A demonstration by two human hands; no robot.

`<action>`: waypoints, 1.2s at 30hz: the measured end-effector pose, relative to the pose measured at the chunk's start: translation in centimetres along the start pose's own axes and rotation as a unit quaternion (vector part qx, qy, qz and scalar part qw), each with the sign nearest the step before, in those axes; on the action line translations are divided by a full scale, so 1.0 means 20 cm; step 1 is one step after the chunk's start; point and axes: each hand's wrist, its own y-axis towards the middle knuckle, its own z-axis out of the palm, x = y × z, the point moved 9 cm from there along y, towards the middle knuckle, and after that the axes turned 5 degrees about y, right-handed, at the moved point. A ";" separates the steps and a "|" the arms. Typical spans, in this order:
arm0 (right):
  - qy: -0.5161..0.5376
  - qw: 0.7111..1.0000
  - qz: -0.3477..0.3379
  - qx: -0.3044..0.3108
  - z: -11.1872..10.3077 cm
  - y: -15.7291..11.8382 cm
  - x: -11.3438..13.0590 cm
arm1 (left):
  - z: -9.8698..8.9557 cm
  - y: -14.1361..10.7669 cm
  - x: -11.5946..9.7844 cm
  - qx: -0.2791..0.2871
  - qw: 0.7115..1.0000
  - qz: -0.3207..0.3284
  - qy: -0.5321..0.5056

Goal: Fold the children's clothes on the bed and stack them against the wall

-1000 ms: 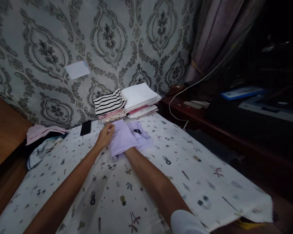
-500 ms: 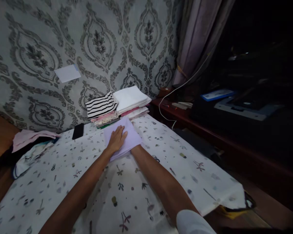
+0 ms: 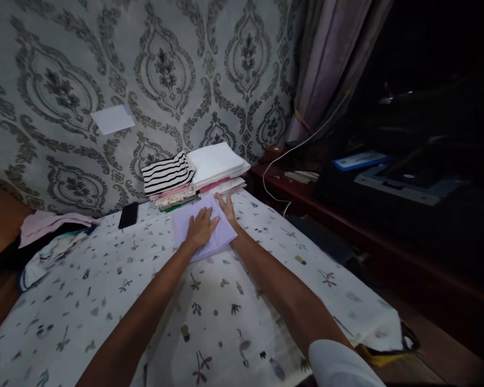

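Note:
A folded lavender cloth [image 3: 184, 219] lies flat on the patterned white sheet [image 3: 121, 301]. My left hand [image 3: 201, 230] rests palm down on top of it, fingers stretched out. Along the cloth's right edge is my right hand [image 3: 227, 208], its fingers extended and apart near the far corner. Just beyond the cloth stand two stacks of folded clothes: a striped black-and-white garment [image 3: 168, 176] tops the left one, and a folded white cloth [image 3: 216, 163] tops the right one.
A black phone [image 3: 128, 215] lies left of the stacks. Loose clothes [image 3: 50, 244] are heaped at the left edge. To the right, a white cable [image 3: 266, 180] hangs over a dark red wooden ledge [image 3: 302, 191]. A patterned wall [image 3: 165, 80] rises behind.
My right hand has come out from under the lavender cloth to its right edge. The cloth now lies flatter, and my left hand has shifted slightly right on it.

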 end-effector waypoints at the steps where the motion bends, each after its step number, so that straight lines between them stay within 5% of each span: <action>1: 0.001 1.000 0.008 0.005 -0.01 0.01 -0.01 | 0.01 0.01 -0.01 0.004 1.000 -0.005 0.008; 6: -0.003 1.000 0.007 0.010 -0.05 0.04 0.04 | 0.04 0.03 -0.03 0.032 0.999 -0.002 0.040; 10: -0.117 0.985 -0.074 0.103 0.10 -0.04 0.15 | 0.02 0.02 0.01 0.048 0.997 0.036 0.056; 14: -0.251 0.951 -0.026 0.177 0.24 -0.12 0.03 | 0.01 0.02 0.16 0.041 0.997 0.021 0.067; 19: -0.268 0.944 -0.016 0.194 0.25 -0.13 -0.06 | 0.05 0.14 0.37 0.045 0.999 -0.002 0.019; 24: -0.285 0.935 -0.033 0.210 0.26 -0.13 -0.05 | -0.02 0.26 0.56 0.011 0.999 -0.021 -0.031; 30: -0.277 0.936 -0.034 0.214 0.26 -0.13 -0.05 | -0.14 0.17 0.75 -0.068 0.991 -0.088 -0.068; 36: -0.278 0.934 -0.028 0.221 0.25 -0.14 -0.05 | -0.20 0.15 0.86 -0.051 0.976 -0.162 -0.136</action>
